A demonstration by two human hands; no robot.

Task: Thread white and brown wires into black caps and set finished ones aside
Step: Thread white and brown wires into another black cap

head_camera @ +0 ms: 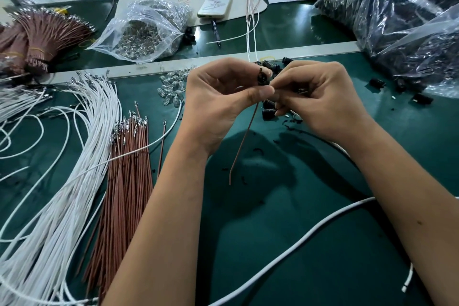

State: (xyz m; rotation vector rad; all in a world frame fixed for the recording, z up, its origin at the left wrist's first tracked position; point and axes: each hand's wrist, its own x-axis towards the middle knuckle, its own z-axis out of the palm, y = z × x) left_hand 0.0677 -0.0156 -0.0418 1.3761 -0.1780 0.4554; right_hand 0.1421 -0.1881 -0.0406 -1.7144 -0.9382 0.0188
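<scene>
Nearest, a thick white cable [298,241] snakes across the green mat [273,206] below the forearms. Just above it the brown wire [244,136] dangles free, its bent tail hanging over the mat. It looks light and springy, thin enough to kink, so I'd judge the place to hold it is close up by the tip, where it stays stiff enough to push.

And that's where it is held: the left hand [218,99] pinches the wire's top and the black cap [262,78] between thumb and fingertips, while the right hand [320,97] curls in against it, fingertips meeting at the cap. Whether the right pinches the cap or something else, I cannot tell. The cap looks small, hard and slick, easy to fumble.

Left of the hands lie the loose brown wires [129,171] and white wires [74,156], well apart. Behind the hands, spare caps [269,109] scatter. Farther back lie finished pieces [252,7] by a phone [215,5], and bagged caps [397,12] far right.
</scene>
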